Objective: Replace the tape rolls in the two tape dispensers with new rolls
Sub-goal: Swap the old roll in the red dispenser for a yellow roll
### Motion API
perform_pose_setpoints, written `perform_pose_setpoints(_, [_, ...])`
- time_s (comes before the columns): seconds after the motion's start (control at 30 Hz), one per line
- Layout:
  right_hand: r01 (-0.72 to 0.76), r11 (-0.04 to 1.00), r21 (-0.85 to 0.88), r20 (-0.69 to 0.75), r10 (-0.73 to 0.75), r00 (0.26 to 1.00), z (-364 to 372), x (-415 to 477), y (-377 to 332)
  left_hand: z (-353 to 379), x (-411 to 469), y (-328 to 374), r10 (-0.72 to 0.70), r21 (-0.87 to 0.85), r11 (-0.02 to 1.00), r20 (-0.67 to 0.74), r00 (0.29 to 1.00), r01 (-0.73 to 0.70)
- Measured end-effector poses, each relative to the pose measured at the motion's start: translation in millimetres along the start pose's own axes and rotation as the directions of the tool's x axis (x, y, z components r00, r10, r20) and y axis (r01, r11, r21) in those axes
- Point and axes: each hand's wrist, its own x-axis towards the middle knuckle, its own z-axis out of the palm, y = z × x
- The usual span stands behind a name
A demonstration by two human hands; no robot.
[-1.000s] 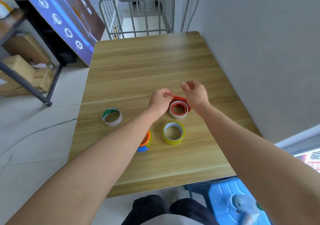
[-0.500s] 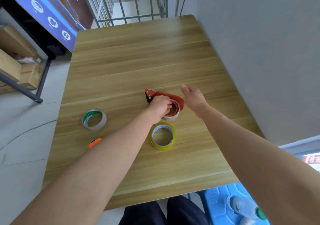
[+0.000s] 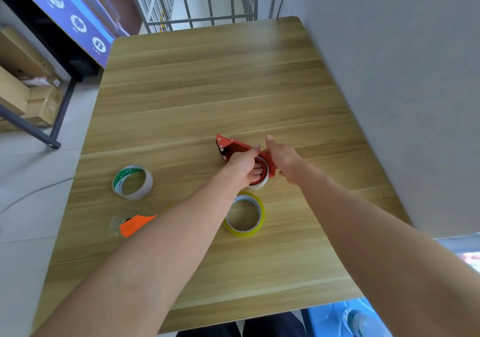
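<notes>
A red tape dispenser (image 3: 231, 145) lies flat on the wooden table (image 3: 207, 82), with a whitish roll (image 3: 261, 185) in it. My left hand (image 3: 245, 166) rests on that roll, fingers curled into its red core. My right hand (image 3: 281, 156) grips the dispenser's right end. A yellow-edged tape roll (image 3: 245, 214) lies just in front of them. A white roll with a green core (image 3: 132, 182) sits to the left. An orange dispenser (image 3: 135, 224) shows partly from under my left forearm.
A grey wall (image 3: 402, 90) runs along the table's right edge. Metal railings (image 3: 197, 1) stand beyond the far edge. A blue signboard (image 3: 78, 14) and a rack with cardboard boxes (image 3: 23, 92) are at the left. A blue stool with a bottle (image 3: 355, 318) sits bottom right.
My right hand has closed in from open beside the dispenser to gripping its right end. My left hand has pushed its fingers deeper into the roll's core.
</notes>
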Motion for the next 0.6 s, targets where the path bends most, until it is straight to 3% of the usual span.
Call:
perform_pose_setpoints(0.2, [0.044,0.997,0.062,0.009,-0.045,0.999,3.3,-7.8,-19.1,-9.9,-15.6,15.3,0.051,0.085,0.995,-0.028,0.998,-0.049])
perform_pose_setpoints(0.33, [0.008,0.994,0.112,0.004,-0.009,1.0,4.4,-19.6,-34.0,-16.8,-35.5,27.8,0.143,0.148,0.977,0.069,0.987,-0.152])
perform_pose_setpoints(0.47, [-0.015,0.978,0.207,0.092,-0.004,0.996,6.0,-38.7,-66.9,-22.1,-65.0,43.7,0.336,0.411,0.825,0.195,0.921,-0.388])
perform_pose_setpoints(0.6, [0.022,0.968,0.251,0.079,-0.043,0.996,1.9,-59.1,-97.1,-36.4,-97.5,69.8,0.373,0.473,0.719,0.355,0.857,-0.509])
